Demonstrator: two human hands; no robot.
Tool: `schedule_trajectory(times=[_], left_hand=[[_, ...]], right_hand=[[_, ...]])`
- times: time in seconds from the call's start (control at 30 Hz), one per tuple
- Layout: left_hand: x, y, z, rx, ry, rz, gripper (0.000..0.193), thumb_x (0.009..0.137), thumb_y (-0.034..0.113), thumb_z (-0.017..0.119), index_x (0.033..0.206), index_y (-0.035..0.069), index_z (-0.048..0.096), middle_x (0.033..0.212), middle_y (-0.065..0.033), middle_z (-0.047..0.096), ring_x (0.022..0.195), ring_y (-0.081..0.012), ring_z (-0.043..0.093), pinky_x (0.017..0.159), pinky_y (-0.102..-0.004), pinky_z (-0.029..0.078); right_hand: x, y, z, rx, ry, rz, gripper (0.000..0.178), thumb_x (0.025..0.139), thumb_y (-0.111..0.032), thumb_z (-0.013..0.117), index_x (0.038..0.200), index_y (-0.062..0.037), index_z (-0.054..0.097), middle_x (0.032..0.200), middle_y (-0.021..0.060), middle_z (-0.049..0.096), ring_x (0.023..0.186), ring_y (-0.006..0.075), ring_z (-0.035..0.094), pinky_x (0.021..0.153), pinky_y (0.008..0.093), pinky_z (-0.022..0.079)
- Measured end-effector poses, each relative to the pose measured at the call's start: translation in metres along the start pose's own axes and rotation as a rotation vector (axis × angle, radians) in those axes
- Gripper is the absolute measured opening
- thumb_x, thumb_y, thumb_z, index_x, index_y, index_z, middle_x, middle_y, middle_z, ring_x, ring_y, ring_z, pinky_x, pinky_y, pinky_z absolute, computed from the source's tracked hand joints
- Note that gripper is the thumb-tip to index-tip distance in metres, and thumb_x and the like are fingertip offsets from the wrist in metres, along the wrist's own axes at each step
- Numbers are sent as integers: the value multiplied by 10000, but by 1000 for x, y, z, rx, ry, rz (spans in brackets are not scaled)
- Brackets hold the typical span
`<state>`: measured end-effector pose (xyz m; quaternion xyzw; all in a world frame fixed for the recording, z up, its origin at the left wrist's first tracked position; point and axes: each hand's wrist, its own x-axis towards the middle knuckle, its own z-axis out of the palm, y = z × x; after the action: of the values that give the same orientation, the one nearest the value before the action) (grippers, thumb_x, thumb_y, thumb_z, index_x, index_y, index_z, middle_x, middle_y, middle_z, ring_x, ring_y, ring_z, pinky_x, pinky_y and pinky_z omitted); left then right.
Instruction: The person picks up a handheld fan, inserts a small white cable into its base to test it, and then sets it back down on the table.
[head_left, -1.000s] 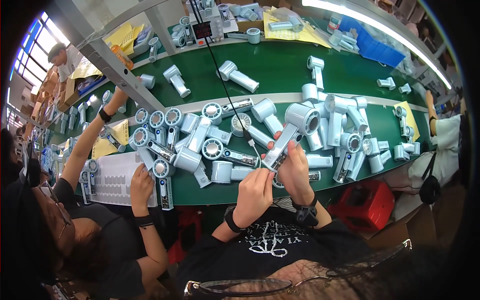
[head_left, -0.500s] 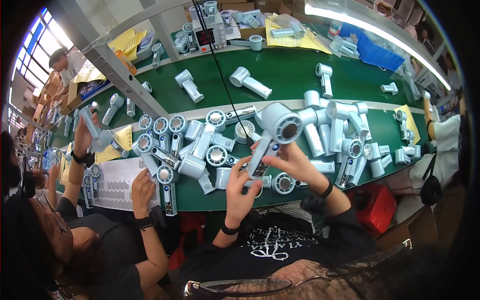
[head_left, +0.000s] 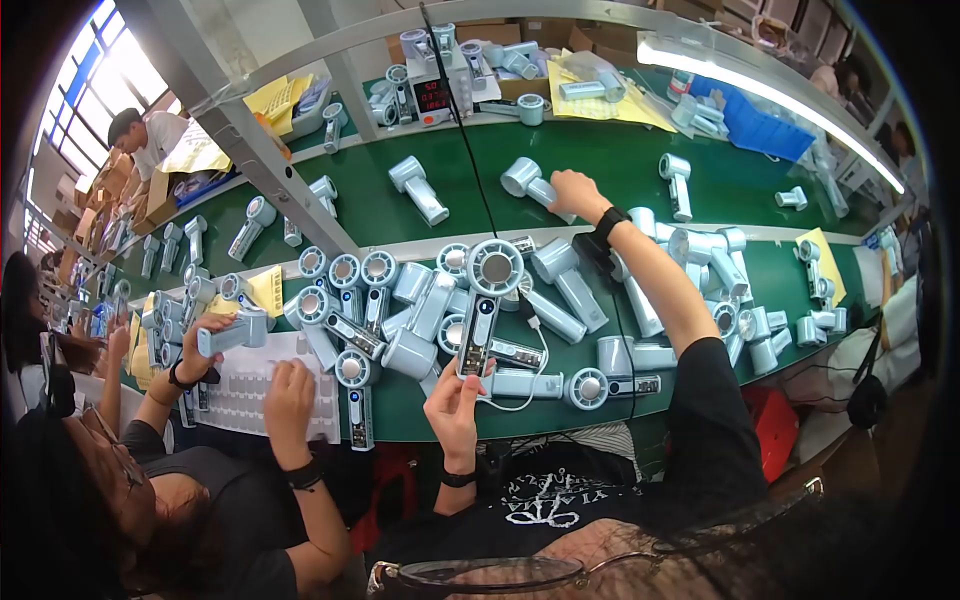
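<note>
My left hand grips the lower handle of a light-blue handheld fan, held upright with its round grille toward me. A small blue light shows on its dark, clear-fronted handle. Stretched out over the green belt, my right hand is closed round the handle of another handheld fan lying there. Just right of the held fan, a white cable loops down over the pile; whether it joins that fan cannot be made out. Several similar fans lie heaped in front of me.
At my left a co-worker's hand holds a fan over a white sheet. A black cord hangs from above, before a box with a red display. A blue bin stands far right, a metal post left.
My right hand has left the fan that my left hand holds and reached to the far belt. My left hand's fan is now more upright. The co-worker's fan has come down.
</note>
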<state>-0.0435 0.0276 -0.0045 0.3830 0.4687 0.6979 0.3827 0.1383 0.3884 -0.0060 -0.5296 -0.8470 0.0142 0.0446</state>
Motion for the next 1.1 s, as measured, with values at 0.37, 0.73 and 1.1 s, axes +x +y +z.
schedule_trajectory(times=[0.37,0.73,1.1], left_hand=[[4,-4,-15,-45,-88,45,296,914,125,580,703,-80,553,1099,-254,603,929,-321,654,804,-364,502],[-4,-1,-15,46,-274,76,346,904,184,594,681,-77,552,1118,-276,600,859,-295,670,733,-300,487],[-20,27,20,174,-381,168,226,911,75,552,737,-69,552,1241,-237,511,863,-201,591,689,-293,480]], right_hand=[[-76,-10,-21,26,-158,-37,480,572,-292,804,881,23,615,846,208,658,799,386,641,726,417,525],[-157,-53,-124,607,-22,-494,847,633,-141,812,1352,-39,376,1245,198,496,1153,327,502,956,421,437],[-222,-59,-95,1039,382,-898,790,600,-284,889,1192,-80,408,1085,172,566,1017,308,565,981,591,395]])
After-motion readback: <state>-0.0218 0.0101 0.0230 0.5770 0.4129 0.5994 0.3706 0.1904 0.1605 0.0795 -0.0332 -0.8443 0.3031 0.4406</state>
